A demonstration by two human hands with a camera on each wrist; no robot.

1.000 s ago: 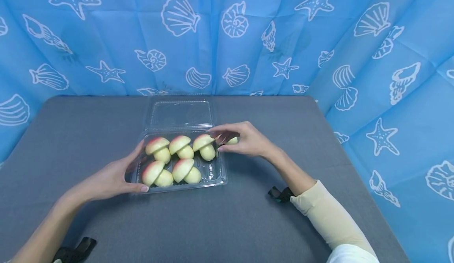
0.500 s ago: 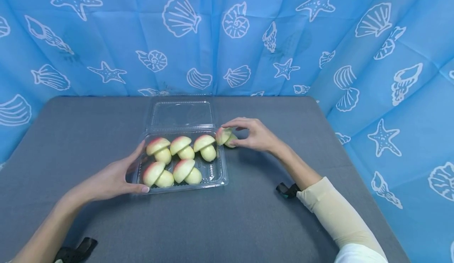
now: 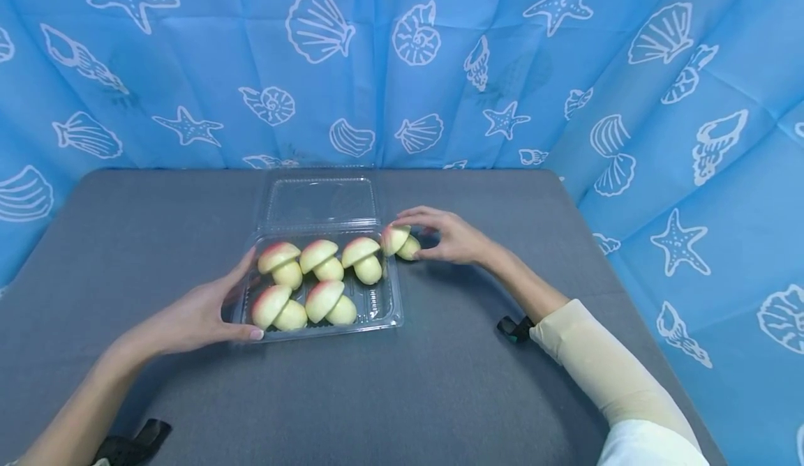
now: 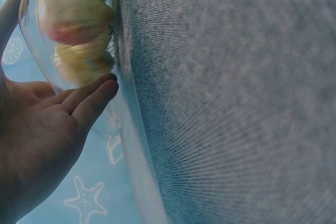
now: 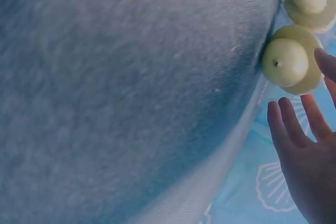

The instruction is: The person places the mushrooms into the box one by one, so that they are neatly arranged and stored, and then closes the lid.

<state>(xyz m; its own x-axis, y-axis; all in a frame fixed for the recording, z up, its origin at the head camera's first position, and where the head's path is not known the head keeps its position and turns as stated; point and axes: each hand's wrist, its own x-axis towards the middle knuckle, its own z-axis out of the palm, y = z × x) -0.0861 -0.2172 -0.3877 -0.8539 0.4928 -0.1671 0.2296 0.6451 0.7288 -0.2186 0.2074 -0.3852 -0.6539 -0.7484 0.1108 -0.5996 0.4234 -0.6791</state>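
A clear plastic clamshell box [image 3: 384, 316] lies on the table with its lid [image 3: 323, 201] folded back. Toy mushrooms with pale yellow stems and red-tinged caps sit in it, three in the back row and two in front, one being the front left mushroom [image 3: 276, 307]. My left hand [image 3: 195, 316] holds the box's left end, thumb at the front corner, fingers along the side. Beyond the box's back right corner, one more mushroom [image 3: 398, 241] lies tilted, its cap overlapping the rim. My right hand [image 3: 449, 236] pinches this mushroom between thumb and fingers.
A grey cloth [image 3: 402, 396] covers the table. Behind and to the right hangs a blue curtain [image 3: 433, 89] with white shells and starfish. Black wrist straps [image 3: 515, 328] show near both forearms.
My right hand has shifted right and slightly back from the box's right rim, baring the outer mushroom, which it now holds at the cap and stem. My left hand stays on the box.
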